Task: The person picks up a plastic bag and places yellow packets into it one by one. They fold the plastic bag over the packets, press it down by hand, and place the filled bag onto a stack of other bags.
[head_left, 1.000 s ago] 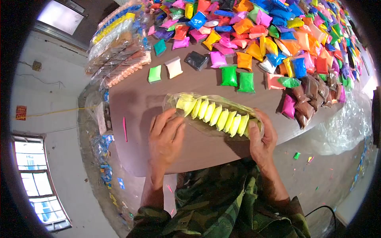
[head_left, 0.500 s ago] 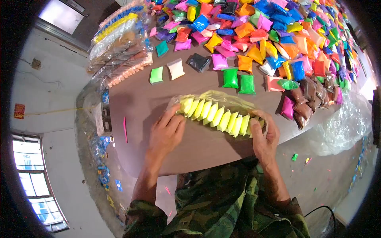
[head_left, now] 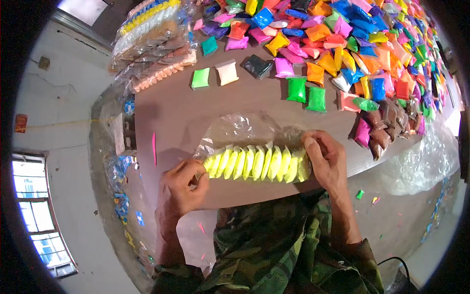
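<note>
A clear plastic bag (head_left: pixel 240 128) lies near the table's front edge, holding a row of several small neon-yellow packets (head_left: pixel 249 163) standing side by side. Its loose, see-through flap spreads out beyond the packets. At the bag's left end, my left hand (head_left: pixel 183 187) is closed with thumb and fingers pinched on the plastic. My right hand (head_left: pixel 327 159) grips the bag's right end between thumb and fingers, just beside the last packet. Part of that end is covered by the right fingers.
A large heap of colourful packets (head_left: pixel 342 36) covers the table's far side. Filled bags of packets (head_left: pixel 152 54) are stacked at far left. Nearer are a light-green packet (head_left: pixel 200 78), a peach packet (head_left: pixel 226 72), brown packets (head_left: pixel 384 122) and a pink strip (head_left: pixel 154 149).
The bag has come nearer to me and lies straighter across the table. My left hand has moved down and left, and the flap has spread away from the packets.
</note>
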`<state>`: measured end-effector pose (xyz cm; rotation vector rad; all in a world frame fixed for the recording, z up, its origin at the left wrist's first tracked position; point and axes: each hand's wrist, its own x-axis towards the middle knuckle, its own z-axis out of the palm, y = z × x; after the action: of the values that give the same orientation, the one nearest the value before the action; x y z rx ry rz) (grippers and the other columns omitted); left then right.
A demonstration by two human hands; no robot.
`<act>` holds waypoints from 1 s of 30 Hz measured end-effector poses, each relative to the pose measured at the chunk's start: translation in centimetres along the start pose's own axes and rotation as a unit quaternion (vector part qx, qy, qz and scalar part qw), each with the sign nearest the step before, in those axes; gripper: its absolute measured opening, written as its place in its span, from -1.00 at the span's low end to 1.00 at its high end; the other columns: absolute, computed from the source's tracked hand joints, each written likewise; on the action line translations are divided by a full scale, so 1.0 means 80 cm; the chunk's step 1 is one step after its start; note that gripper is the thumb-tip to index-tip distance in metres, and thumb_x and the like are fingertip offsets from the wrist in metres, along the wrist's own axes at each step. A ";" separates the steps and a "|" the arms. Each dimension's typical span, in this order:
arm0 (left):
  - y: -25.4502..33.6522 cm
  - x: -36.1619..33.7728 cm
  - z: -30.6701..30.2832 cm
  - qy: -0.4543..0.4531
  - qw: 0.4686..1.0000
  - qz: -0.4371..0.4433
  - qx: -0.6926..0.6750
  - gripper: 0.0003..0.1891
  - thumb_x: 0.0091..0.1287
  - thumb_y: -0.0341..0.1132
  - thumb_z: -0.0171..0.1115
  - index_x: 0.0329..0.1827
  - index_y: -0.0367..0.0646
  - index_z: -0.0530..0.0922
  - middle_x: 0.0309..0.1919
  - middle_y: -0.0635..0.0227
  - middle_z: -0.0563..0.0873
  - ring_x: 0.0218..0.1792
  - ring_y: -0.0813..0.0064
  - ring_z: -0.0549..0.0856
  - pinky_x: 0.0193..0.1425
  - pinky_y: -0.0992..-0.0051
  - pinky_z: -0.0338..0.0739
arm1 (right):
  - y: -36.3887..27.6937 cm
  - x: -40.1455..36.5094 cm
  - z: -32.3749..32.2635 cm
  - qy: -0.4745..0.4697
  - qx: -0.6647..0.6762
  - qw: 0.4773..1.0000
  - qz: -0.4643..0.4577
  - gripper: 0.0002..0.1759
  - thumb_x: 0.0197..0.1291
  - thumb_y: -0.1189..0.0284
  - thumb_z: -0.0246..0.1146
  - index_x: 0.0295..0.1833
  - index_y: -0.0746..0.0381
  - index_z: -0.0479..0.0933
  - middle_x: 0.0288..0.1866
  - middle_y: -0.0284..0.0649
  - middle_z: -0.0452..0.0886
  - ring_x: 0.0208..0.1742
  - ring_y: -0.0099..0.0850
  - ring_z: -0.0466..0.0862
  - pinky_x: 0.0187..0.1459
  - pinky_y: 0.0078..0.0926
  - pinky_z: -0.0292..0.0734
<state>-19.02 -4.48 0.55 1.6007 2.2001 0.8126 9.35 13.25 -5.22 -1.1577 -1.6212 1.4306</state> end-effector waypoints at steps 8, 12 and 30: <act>-0.001 0.005 -0.001 0.010 1.000 0.015 0.023 -0.90 0.27 -0.53 0.44 -0.21 -0.20 0.68 -0.15 0.26 0.82 -0.36 0.32 0.81 -0.25 0.38 0.70 | -0.034 -0.012 0.003 0.014 -0.195 0.948 -0.250 -0.62 0.33 0.38 0.45 0.19 0.32 0.68 0.14 0.02 0.73 0.17 -0.07 0.74 0.21 -0.21 0.64; 0.000 0.008 -0.004 0.019 0.997 0.044 0.055 -0.90 0.27 -0.53 0.44 -0.22 -0.20 0.68 -0.15 0.25 0.82 -0.23 0.23 0.82 -0.12 0.30 0.71 | -0.070 -0.006 0.023 -0.112 -0.273 0.898 -0.326 -0.54 0.26 0.23 0.52 0.19 0.25 0.71 0.35 -0.01 0.65 0.35 0.03 0.67 0.35 -0.01 0.58; -0.006 0.006 -0.011 -0.005 0.989 0.092 0.120 -0.81 0.35 -0.60 0.34 -0.02 -0.22 0.70 -0.04 0.13 0.81 -0.01 0.03 0.73 0.09 0.15 0.65 | -0.034 0.011 0.077 -0.162 -0.227 0.894 -0.351 -0.79 0.17 0.34 0.52 -0.12 0.18 0.76 0.07 -0.22 0.77 0.12 -0.13 0.76 0.26 -0.08 0.59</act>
<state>-20.05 -4.34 1.01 1.9392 2.2385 0.6020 2.96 11.70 -3.65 -0.4433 -2.3742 0.8063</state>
